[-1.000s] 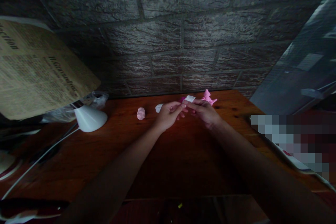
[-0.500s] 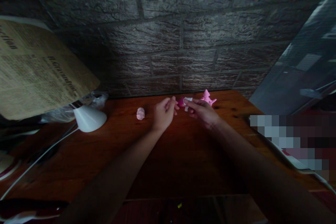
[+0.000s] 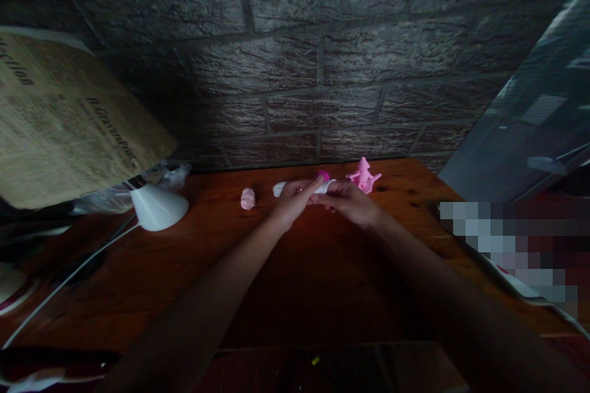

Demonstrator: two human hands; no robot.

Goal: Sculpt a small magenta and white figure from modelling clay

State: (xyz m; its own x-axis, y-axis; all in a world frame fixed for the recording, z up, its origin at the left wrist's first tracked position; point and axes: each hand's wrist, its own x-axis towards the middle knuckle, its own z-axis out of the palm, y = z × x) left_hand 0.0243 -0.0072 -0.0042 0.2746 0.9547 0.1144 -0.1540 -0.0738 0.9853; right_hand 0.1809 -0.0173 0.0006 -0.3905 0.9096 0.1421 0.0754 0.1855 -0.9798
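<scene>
My left hand (image 3: 292, 201) and my right hand (image 3: 351, 201) meet near the far edge of a reddish wooden table (image 3: 286, 282). Their fingertips pinch a small white piece of clay (image 3: 326, 185) between them. A second white lump (image 3: 279, 189) lies just left of my left hand. Behind the fingers sits a small magenta bit (image 3: 323, 175). A pink clay figure (image 3: 364, 174) stands just beyond my right hand. Farther left lies a pale pink clay lump (image 3: 247, 198).
A white lamp shade (image 3: 157, 207) with its cable lies at the left, with crumpled clear plastic (image 3: 171, 175) behind it. A newspaper sheet (image 3: 64, 129) hangs over the left. A grey brick wall (image 3: 322, 67) backs the table. A blurred patch is at the right.
My hands have dropped slightly toward the table and closed together again on the white piece. The white lump left of my left hand shows again.
</scene>
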